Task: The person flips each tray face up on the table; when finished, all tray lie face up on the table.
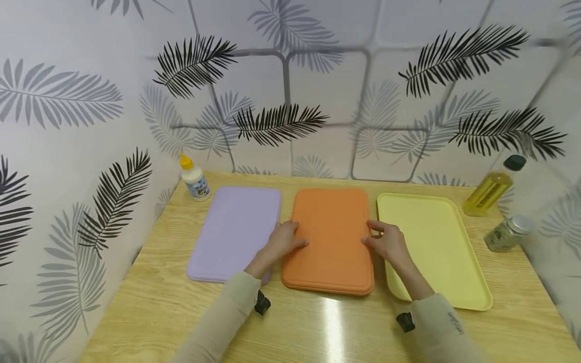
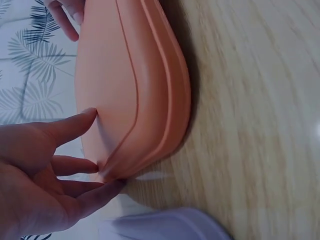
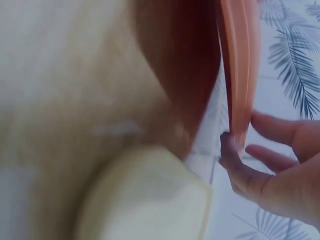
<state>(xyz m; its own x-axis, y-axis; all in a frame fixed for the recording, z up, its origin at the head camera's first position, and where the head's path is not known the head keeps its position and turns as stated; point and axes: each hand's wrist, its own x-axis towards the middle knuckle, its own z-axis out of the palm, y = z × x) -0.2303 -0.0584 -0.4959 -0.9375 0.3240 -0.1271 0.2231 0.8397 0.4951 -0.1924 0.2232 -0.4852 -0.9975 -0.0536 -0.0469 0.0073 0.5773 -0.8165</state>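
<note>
Between my hands is an orange tray (image 1: 333, 242), its flat underside up and its edges rounded and stepped. My left hand (image 1: 282, 239) grips its left edge; in the left wrist view the thumb presses the top of the orange tray (image 2: 112, 70) while the other fingers curl at the edge. On the opposite side, my right hand (image 1: 388, 243) pinches the right edge. The right wrist view shows the thumb and fingers on either side of the orange tray's rim (image 3: 242, 65). A purple tray (image 1: 238, 232) lies left, a yellow tray (image 1: 431, 247) right with its rim up.
A glue bottle (image 1: 195, 179) with an orange cap stands at the back left. At the right stand a bottle of yellow liquid (image 1: 490, 191) and a small jar (image 1: 506, 234) with a silver lid. Leaf-patterned wall covering (image 1: 317, 91) rises behind the wooden table (image 1: 299, 327).
</note>
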